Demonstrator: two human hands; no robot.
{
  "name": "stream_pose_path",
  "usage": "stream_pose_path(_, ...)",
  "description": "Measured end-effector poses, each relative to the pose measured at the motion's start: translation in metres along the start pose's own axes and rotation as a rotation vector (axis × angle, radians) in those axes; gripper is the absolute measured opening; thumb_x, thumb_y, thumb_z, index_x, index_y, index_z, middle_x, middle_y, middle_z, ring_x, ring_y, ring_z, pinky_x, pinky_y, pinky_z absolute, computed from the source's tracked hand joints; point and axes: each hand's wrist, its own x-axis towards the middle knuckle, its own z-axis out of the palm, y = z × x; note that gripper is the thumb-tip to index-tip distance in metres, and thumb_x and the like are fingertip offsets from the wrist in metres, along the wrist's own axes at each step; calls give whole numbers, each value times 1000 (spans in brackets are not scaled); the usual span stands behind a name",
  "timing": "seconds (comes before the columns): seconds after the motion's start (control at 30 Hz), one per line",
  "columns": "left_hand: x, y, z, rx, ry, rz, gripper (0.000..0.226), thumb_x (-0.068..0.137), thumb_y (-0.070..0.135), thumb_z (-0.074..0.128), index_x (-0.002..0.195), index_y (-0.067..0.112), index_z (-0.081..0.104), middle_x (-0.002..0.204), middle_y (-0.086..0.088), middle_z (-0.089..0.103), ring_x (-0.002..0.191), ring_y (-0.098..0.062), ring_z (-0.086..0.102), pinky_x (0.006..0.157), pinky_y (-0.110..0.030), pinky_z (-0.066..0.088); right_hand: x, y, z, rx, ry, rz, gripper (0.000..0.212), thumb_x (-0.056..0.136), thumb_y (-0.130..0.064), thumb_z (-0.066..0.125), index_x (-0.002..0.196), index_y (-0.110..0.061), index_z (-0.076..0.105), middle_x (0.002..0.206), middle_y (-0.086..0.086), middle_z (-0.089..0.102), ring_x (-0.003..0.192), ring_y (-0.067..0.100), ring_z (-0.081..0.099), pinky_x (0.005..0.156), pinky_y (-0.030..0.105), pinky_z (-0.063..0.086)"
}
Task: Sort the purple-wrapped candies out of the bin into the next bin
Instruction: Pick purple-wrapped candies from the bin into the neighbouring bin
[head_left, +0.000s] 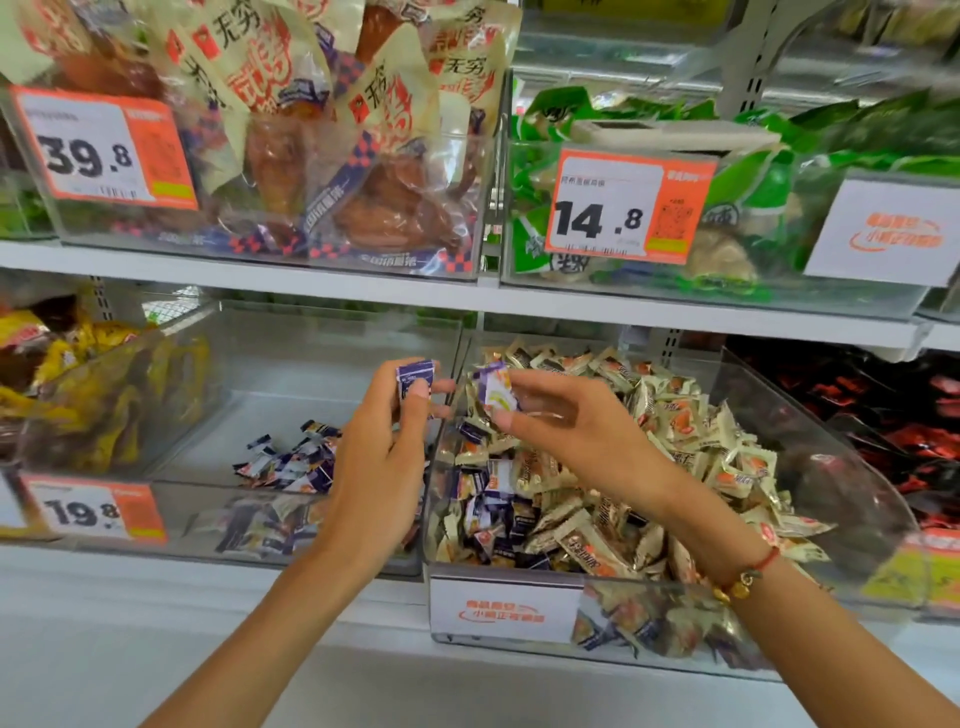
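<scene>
Head view: left hand (387, 457) pinches one purple-wrapped candy (414, 379) above the clear plastic left bin (332, 338), where a small heap of purple candies (291, 462) lies. Right hand (576, 431) pinches a second purple-and-white wrapped candy (496, 387) over the clear right bin (810, 447), filled with beige-wrapped candies (670, 415) mixed with purple ones.

The full bin (675, 587) stands right of the next bin (291, 364), touching it. A small candy pile (291, 462) lies in the next bin. Both sit on the lower shelf (363, 608).
</scene>
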Motion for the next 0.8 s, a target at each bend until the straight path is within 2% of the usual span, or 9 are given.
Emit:
stream_pose_path(0.07, 2, -1, 3, 4, 11, -10, 23, 103, 27, 33, 113, 28, 54, 97, 20, 66, 79, -6, 62, 72, -27, 50, -2, -9, 8, 47, 100, -82, 38, 83, -16, 73, 119, -20, 61, 108, -11, 64, 94, -2, 62, 82, 11, 50)
stream_pose_path(0.17, 1, 2, 10, -31, 18, -23, 23, 104, 25, 32, 108, 28, 54, 89, -2, 65, 79, -23, 58, 70, -34, 46, -1, -12, 22, -59, 168, -139, 37, 78, -12, 79, 112, -19, 66, 100, -13, 67, 86, -2, 62, 79, 12, 51)
stream_pose_path(0.33, -6, 7, 22, -98, 41, -12, 25, 102, 32, 30, 110, 27, 54, 86, 7, 64, 77, 1, 59, 65, -13, 45, 6, -6, 36, -93, 274, -140, 29, 77, -14, 80, 103, -18, 70, 88, -19, 65, 78, -7, 61, 70, 12, 51)
stream_pose_path(0.43, -8, 4, 28, -67, 26, -13, 29, 97, 42, 36, 118, 27, 46, 92, 14, 63, 83, 6, 60, 69, -9, 45, 8, -7, 39, -85, 298, -162, 18, 80, -13, 77, 97, -19, 74, 88, -12, 69, 72, 5, 66, 67, 26, 58)
stream_pose_path(0.5, -6, 0, 29, -69, 53, -5, 30, 93, 45, 39, 117, 27, 44, 90, 16, 63, 76, 4, 61, 64, -12, 45, 11, -7, 41, -84, 313, -170, 17, 79, -12, 78, 95, -20, 75, 90, -6, 65, 71, 12, 66, 66, 34, 58)
stream_pose_path(0.6, -3, -2, 26, -53, 89, 20, 26, 89, 51, 43, 109, 33, 44, 87, 19, 65, 75, 2, 62, 62, -16, 47, 15, -8, 42, -92, 302, -179, 21, 77, -11, 79, 97, -17, 75, 92, 1, 63, 72, 14, 66, 67, 34, 58)
stream_pose_path(0.67, 1, -3, 22, -41, 126, 40, 21, 92, 47, 45, 106, 32, 45, 87, 16, 66, 80, 1, 64, 66, -18, 50, 14, -15, 40, -34, 206, -157, 32, 75, -6, 80, 105, -15, 72, 98, 4, 64, 75, 14, 68, 70, 29, 59)
stream_pose_path(0.73, 7, -4, 14, -10, 186, 39, 21, 96, 42, 44, 108, 25, 44, 83, 12, 64, 77, 1, 64, 63, -18, 49, 13, -21, 32, 108, 50, -111, 50, 74, 1, 79, 119, -16, 64, 107, 4, 64, 80, 13, 71, 74, 24, 58)
stream_pose_path(0.8, 17, -10, 1, 56, 231, 18, 18, 99, 38, 41, 106, 21, 41, 84, 13, 60, 74, -1, 63, 57, -15, 44, 15, -21, 17, 113, 17, -66, 58, 76, 0, 77, 126, -19, 57, 109, 2, 65, 82, 11, 71, 71, 18, 56)
